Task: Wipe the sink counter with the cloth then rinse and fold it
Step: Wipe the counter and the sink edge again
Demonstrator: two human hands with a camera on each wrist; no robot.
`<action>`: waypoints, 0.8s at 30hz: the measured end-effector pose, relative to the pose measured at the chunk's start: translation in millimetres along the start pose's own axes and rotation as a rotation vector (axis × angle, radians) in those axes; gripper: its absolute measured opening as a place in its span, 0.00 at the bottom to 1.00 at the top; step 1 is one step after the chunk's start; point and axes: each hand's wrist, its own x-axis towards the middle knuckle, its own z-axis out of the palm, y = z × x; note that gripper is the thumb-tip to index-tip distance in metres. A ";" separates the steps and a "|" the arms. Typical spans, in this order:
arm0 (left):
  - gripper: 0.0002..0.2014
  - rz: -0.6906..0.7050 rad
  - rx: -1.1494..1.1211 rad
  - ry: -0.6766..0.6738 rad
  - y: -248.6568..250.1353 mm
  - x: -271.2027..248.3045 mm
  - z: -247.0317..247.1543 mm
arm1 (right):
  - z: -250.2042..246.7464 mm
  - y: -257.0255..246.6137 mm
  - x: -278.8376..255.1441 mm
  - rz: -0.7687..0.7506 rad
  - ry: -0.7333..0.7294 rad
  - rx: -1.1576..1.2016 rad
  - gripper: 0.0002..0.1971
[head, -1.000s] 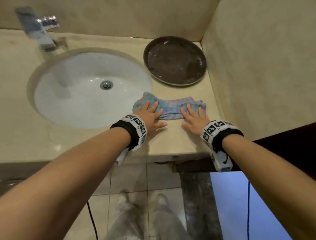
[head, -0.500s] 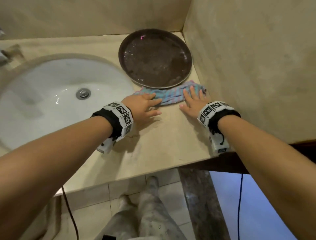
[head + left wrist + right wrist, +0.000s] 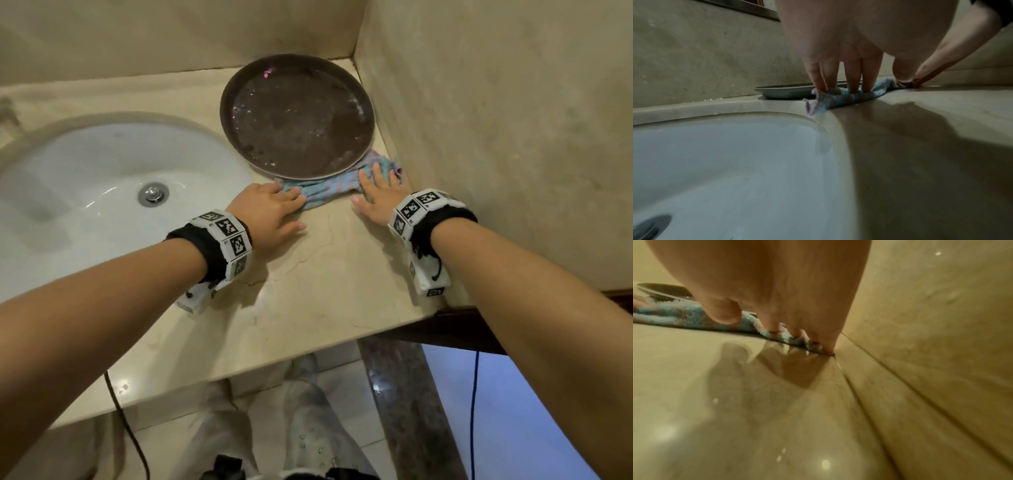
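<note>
A blue and pink striped cloth (image 3: 325,192) lies bunched on the beige stone counter (image 3: 325,274), pushed against the front rim of a round dark tray (image 3: 298,116). My left hand (image 3: 274,205) presses straight fingers (image 3: 851,78) onto the cloth's left end (image 3: 838,99) beside the sink. My right hand (image 3: 376,192) lies flat on the cloth's right end (image 3: 789,337), its fingertips (image 3: 828,347) close to the side wall. Both hands are open and flat on the cloth.
The white oval sink (image 3: 102,192) with a metal drain (image 3: 153,194) sits left of the hands. Beige walls close the counter at the back and right (image 3: 496,137). The counter's front edge (image 3: 274,370) overhangs a tiled floor, with my legs below.
Both hands have pushed the cloth away from me across the counter, from near the front edge up against the dark tray; the cloth has bunched narrower.
</note>
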 end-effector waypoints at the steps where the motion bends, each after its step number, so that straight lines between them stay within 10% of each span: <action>1: 0.31 0.005 0.003 -0.013 -0.9 -0.7 0.9 | 3.3 -1.2 -4.3 0.015 0.002 0.002 0.34; 24: 0.30 0.417 0.065 -0.186 5.0 -121.7 29.2 | 120.6 -107.5 -163.7 0.397 0.010 0.347 0.35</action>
